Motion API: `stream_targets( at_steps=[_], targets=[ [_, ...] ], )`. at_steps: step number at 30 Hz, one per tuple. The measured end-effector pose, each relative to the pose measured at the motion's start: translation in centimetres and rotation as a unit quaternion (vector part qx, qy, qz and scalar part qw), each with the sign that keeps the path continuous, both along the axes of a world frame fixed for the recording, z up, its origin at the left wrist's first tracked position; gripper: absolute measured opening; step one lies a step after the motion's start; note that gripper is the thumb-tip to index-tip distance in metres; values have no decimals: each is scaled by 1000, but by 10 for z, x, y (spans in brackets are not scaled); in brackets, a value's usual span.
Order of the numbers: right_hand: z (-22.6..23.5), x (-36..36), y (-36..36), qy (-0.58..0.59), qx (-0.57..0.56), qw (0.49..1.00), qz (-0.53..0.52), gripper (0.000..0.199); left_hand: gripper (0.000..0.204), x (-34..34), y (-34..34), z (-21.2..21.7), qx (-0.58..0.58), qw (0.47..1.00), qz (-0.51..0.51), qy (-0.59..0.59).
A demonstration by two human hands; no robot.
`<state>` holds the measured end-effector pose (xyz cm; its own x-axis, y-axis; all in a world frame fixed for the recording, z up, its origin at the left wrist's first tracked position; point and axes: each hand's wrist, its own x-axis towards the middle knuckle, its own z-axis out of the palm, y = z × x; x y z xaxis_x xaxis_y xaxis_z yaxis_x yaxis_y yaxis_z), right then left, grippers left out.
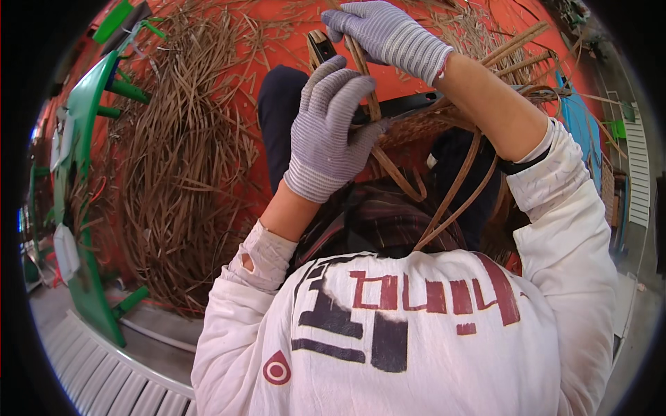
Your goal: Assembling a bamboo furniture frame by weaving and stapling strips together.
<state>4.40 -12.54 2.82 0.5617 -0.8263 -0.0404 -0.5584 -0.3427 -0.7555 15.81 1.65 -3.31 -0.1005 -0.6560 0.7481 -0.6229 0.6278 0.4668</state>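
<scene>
The gloves (323,142) are grey-striped, the strips (358,57) brown, the floor (279,50) red.

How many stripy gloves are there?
2. One striped glove is on the left hand; the other glove is on the right hand, higher up. The brown pile might hide more.

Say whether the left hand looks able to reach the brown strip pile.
Probably yes: the brown strip pile lies left of the left hand, though a dark trouser leg is partly between.

Grey striped gloves (326,135), dark trousers (281,104) and a white printed top (458,367) are worn.
</scene>
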Motion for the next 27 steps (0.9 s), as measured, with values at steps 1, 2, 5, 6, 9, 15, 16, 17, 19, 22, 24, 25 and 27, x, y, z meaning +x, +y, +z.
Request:
stream_targets(
  at_steps=[1,2,5,6,9,15,16,17,19,22,24,25,27],
  targets=[
    [-2,1,-1,-30,27,999,-16,37,57,0,0,0,13,1000,8,-28],
    [-4,1,-1,-32,29,999,-18,37,57,0,1,1,5,999,6,-32],
    [-9,-1,1,-69,52,996,-34,38,53,-2,2,2,6,999,9,-38],
    [-10,-2,2,-84,119,987,-65,35,51,-2,2,3,8,999,11,-36],
    [-9,-9,11,-75,171,977,-101,38,46,-3,3,4,14,999,23,-26],
    [4,-14,24,-50,201,972,-109,53,40,-4,7,8,5,997,36,-63],
    [6,-13,24,-24,255,955,-147,57,40,-4,7,9,8,998,33,-61],
    [9,-24,26,8,252,966,-55,65,40,-4,7,9,8,997,36,-63],
    [8,-34,28,70,225,972,-4,69,38,-5,7,9,17,998,34,-50],
    [1,-41,30,118,243,963,16,61,37,-7,10,9,7,998,40,-57],
    [-4,-41,31,-26,404,914,-21,41,38,-7,12,9,3,997,39,-70],
    [-5,-44,32,-50,403,914,8,41,39,-8,13,8,3,996,41,-77],
    [-5,-45,33,-139,459,877,34,28,41,-8,13,7,-2,998,32,-62]
  ],
)
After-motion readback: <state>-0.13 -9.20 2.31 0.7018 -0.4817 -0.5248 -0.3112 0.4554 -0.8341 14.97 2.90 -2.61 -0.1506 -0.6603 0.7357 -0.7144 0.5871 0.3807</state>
